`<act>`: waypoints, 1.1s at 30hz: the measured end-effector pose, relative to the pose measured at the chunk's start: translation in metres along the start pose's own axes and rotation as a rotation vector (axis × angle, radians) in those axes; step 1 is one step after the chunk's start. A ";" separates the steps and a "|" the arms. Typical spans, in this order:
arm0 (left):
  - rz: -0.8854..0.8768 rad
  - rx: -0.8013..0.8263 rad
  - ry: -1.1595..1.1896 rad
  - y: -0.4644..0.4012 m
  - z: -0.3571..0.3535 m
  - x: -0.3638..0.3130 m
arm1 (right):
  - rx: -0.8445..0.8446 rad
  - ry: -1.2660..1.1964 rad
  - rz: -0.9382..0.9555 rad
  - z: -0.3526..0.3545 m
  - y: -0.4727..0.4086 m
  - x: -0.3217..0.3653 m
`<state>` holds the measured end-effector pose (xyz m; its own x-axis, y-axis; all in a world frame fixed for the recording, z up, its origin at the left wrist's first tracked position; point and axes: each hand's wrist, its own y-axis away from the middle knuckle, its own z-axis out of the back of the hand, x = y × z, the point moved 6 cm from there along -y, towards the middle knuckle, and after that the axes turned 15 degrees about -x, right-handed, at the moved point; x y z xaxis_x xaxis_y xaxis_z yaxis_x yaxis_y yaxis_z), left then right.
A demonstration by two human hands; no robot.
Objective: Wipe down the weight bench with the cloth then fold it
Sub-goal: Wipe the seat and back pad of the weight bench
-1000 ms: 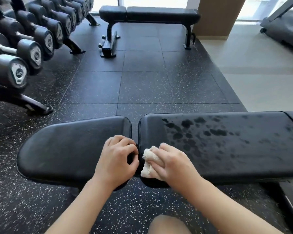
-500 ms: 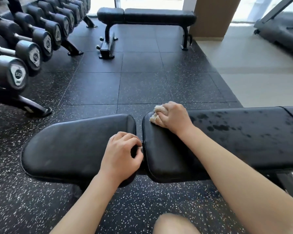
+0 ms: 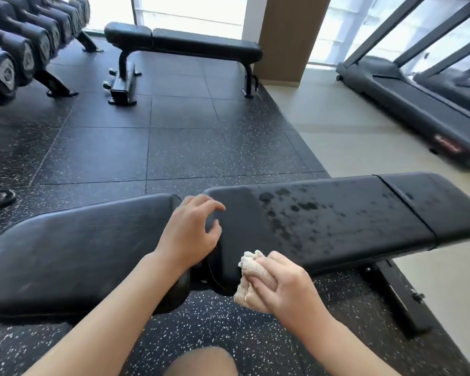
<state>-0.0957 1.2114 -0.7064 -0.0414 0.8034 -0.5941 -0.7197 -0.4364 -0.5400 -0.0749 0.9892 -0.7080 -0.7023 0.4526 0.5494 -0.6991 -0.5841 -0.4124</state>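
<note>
Since half a second ago the right hand (image 3: 278, 283) has come back to the near edge of the weight bench (image 3: 323, 226), gripping the bunched cloth (image 3: 251, 283). Left hand (image 3: 192, 234) rests released over the pad gap, holding nothing. Wet spots remain rightward, so wiping seems partly done and folding is left.

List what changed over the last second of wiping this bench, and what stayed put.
The right hand, gripping the cloth throughout, swept from the near edge of the long pad to its far edge, then came back to the near edge. The left hand uncurled, its fingers now spread over the gap between the pads. The camera view swung right. The wet spots further along the long pad remain; the short pad is unchanged.
</note>
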 end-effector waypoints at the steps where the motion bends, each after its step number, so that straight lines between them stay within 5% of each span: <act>1: -0.013 0.012 0.004 -0.004 -0.006 0.002 | 0.000 0.006 -0.001 0.002 0.003 0.000; 10: -0.104 0.057 0.025 -0.004 -0.026 0.011 | -0.112 0.112 -0.041 0.001 -0.032 -0.020; 33: -0.113 0.077 0.034 -0.006 -0.028 0.012 | -0.060 0.349 -0.031 -0.059 -0.220 -0.088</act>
<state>-0.0721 1.2125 -0.7271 0.0659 0.8307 -0.5528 -0.7696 -0.3103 -0.5581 0.1325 1.1174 -0.7089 -0.6770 0.6783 0.2856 -0.7201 -0.5304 -0.4474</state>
